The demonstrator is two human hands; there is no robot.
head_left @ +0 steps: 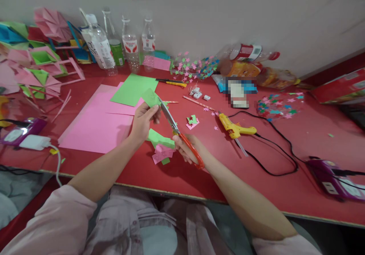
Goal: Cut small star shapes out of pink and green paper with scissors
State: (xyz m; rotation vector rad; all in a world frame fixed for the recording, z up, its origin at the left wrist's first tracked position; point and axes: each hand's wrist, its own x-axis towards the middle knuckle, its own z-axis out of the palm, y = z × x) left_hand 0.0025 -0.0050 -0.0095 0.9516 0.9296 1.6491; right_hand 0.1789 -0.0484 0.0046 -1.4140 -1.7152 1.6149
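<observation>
My left hand [145,120] pinches a small piece of green paper [150,97] with faint drawn lines on it. Orange-handled scissors [186,144] are in my right hand [185,148], their blades pointing up and left to the edge of that paper. Whether the blades have cut into it I cannot tell. Below my hands lie green and pink paper scraps [162,148]. Larger sheets of pink paper [97,122] and green paper [132,89] rest to the left, and small cut scraps [193,121] lie to the right of the blades.
A yellow glue gun [235,127] with a looping black cord lies on the red table [228,182]. Near the wall are plastic bottles [131,48], a yellow cutter [175,83] and star-covered bottles [281,105]. Folded paper crafts [40,68] crowd the left; a purple power strip [330,179] sits right.
</observation>
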